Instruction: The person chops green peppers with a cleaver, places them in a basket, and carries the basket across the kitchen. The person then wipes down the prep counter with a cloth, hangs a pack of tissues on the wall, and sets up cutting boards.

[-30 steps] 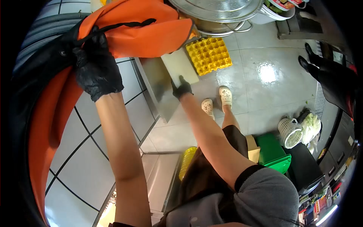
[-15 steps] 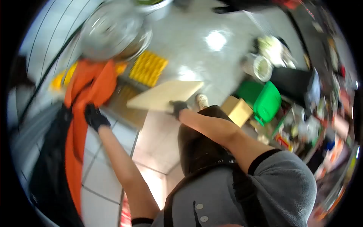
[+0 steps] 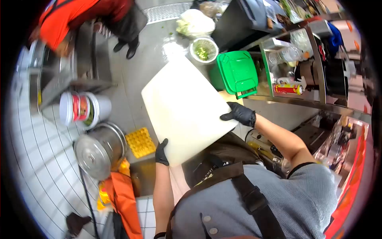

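Observation:
A large off-white cutting board (image 3: pixel 185 107) is held up in front of my body, its broad face toward me. My left hand (image 3: pixel 161 153), in a black glove, grips its lower left edge with the thumb over the face. On the right edge, my right hand (image 3: pixel 240 114), also in a black glove, clamps the corner with its thumb on top. The fingers under the board are hidden. Below and left of my left hand hangs an orange apron-like cloth (image 3: pixel 124 203). A yellow egg tray (image 3: pixel 140 142) lies just left of the board.
A lidded metal pot (image 3: pixel 93 155) and white buckets (image 3: pixel 85 107) stand at left. Beyond the board are a white basket of greens (image 3: pixel 204 49) and a green lidded bin (image 3: pixel 237 71). Shelving (image 3: pixel 290 65) lines the right. A person in orange (image 3: pixel 79 18) bends at upper left.
My left hand has left the orange cloth and now holds the board too. The board has risen and turned its face toward me. My view has swung right, bringing another person into sight.

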The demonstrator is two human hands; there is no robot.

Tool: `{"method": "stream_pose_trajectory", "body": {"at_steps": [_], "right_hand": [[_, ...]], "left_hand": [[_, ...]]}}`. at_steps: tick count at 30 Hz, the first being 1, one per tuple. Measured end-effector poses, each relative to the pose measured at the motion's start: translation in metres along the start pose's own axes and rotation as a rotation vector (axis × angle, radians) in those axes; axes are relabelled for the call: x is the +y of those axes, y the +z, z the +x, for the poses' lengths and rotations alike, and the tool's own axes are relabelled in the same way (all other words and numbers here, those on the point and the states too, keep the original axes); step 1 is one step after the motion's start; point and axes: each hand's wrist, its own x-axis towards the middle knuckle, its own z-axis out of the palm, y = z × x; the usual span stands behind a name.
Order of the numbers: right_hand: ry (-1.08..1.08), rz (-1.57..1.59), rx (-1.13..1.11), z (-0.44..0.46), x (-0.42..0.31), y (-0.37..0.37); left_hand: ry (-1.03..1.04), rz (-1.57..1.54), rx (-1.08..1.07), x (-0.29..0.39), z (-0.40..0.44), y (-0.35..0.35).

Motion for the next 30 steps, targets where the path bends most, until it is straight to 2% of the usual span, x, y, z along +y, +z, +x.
{"method": "stream_pose_trajectory", "body": {"at_steps": [1, 3, 5, 7, 9, 10, 12, 15, 17, 21, 23, 26, 28, 30], "right_hand": [[0.146, 0.100, 0.009, -0.007, -0.002, -0.032], [0.137, 0.270, 0.115, -0.007, 0.052, -0.098], [0.137, 0.774, 0.247, -0.026, 0.085, -0.136], [-0.114, 1.341, 0.223, -0.029, 0.146, -0.146], [-0.373, 1.548, 0.260, -0.016, 0.174, -0.131], [-0.369, 1.579, 0.437, 0.000, 0.184, -0.124], [-0.313, 1.570, 0.772, 0.031, 0.216, -0.119], [-0.327, 1.511, 0.917, 0.044, 0.271, -0.144], [-0.367, 1.518, 1.016, 0.055, 0.309, -0.160], [-0.338, 1.466, 1.017, 0.067, 0.386, -0.201], [-0.254, 1.399, 1.083, 0.075, 0.421, -0.215], [-0.194, 1.400, 1.056, 0.086, 0.456, -0.228], [0.125, 1.029, 1.068, 0.099, 0.469, -0.228], [0.200, 0.939, 1.133, 0.118, 0.500, -0.225]], "left_hand": [[-0.017, -0.023, -0.036, 0.000, 0.015, 0.029], [-0.012, 0.132, -0.087, 0.001, 0.044, 0.107], [-0.058, 0.204, -0.153, -0.003, 0.077, 0.186], [-0.154, 0.231, -0.224, -0.022, 0.127, 0.225], [-0.118, 0.351, -0.233, -0.054, 0.171, 0.258], [-0.123, 0.420, -0.253, -0.070, 0.190, 0.271], [-0.134, 0.616, -0.253, -0.094, 0.232, 0.279], [-0.324, 0.571, -0.197, -0.138, 0.278, 0.284], [-0.346, 0.626, -0.195, -0.168, 0.314, 0.279], [-0.445, 0.648, -0.167, -0.229, 0.375, 0.245], [-0.484, 0.984, -0.236, -0.249, 0.406, 0.226], [-0.616, 1.223, -0.146, -0.263, 0.426, 0.224], [-0.609, 1.228, -0.107, -0.271, 0.443, 0.204], [-0.597, 1.326, -0.101, -0.276, 0.458, 0.200]]}}
